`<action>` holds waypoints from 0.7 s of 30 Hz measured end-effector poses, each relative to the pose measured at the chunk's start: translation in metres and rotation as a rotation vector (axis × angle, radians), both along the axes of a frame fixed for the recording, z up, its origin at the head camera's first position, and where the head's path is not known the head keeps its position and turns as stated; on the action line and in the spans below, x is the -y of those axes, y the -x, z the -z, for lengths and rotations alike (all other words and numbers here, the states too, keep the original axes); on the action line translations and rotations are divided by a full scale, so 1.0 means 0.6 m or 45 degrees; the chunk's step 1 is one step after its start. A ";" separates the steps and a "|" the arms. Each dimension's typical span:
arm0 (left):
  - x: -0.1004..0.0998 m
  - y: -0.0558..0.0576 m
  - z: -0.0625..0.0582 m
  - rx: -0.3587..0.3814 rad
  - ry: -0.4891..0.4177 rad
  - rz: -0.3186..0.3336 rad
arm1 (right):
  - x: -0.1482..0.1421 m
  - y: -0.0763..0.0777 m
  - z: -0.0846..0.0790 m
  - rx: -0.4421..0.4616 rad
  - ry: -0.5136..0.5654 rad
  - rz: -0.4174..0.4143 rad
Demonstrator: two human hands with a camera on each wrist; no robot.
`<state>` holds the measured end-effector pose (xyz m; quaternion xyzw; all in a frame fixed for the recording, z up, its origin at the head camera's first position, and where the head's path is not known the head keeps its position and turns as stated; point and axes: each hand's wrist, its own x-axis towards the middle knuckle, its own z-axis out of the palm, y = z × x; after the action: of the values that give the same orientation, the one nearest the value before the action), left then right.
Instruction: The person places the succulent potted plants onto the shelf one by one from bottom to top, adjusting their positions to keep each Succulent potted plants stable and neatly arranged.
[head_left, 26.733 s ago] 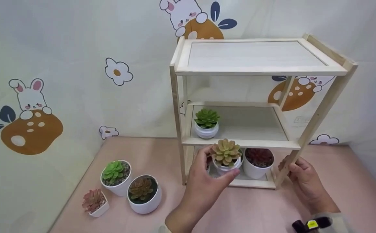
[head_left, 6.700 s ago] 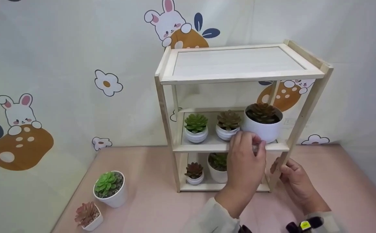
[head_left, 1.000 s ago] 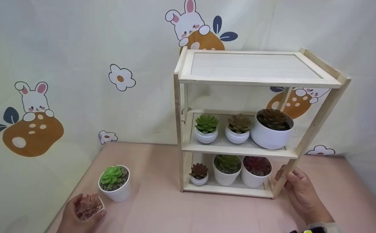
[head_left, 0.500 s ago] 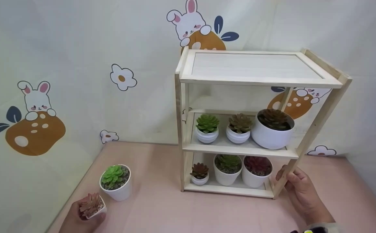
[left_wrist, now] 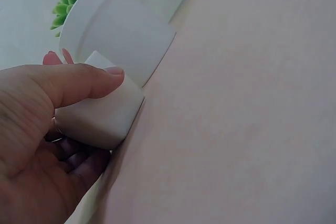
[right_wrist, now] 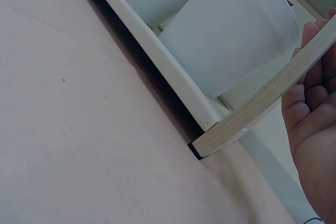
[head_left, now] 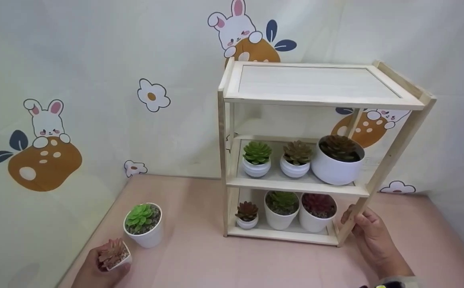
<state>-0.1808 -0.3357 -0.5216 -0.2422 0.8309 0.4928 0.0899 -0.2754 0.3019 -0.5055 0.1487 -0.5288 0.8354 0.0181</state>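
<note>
At the lower left of the head view, my left hand (head_left: 103, 271) grips a small white pot with a pink succulent (head_left: 114, 256), thumb on one side and fingers on the other. The left wrist view puts the base of this small pot (left_wrist: 107, 114) at the table surface. Right behind it stands a white pot with a bright green succulent (head_left: 144, 228). My right hand (head_left: 373, 236) holds the front right post (head_left: 353, 220) of a wooden shelf rack (head_left: 323, 102) near its foot; the right wrist view shows curled fingers (right_wrist: 315, 95) behind the post.
On the middle shelf stand a green succulent (head_left: 256, 160), a tan one (head_left: 295, 159) and a large brown one (head_left: 339, 164), all in white pots. Below are a small reddish-brown (head_left: 247, 216), a green (head_left: 281, 210) and a dark red succulent (head_left: 317, 212). A patterned cloth (head_left: 184, 132) hangs behind.
The tan succulent, then the large brown one, came onto the middle shelf. My left hand has moved from the rack to the pink succulent's pot. My right hand stays on the post.
</note>
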 end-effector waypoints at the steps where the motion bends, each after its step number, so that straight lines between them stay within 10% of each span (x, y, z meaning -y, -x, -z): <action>1: 0.001 0.000 0.000 0.008 0.003 0.002 | 0.000 0.000 0.000 -0.008 -0.002 -0.004; 21: -0.006 -0.010 -0.015 -0.104 0.091 0.025 | -0.003 0.001 0.002 -0.011 0.043 -0.054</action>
<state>-0.1750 -0.3320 -0.5128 -0.2168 0.8533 0.4713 0.0518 -0.2763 0.3036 -0.5066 0.1631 -0.5114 0.8437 0.0051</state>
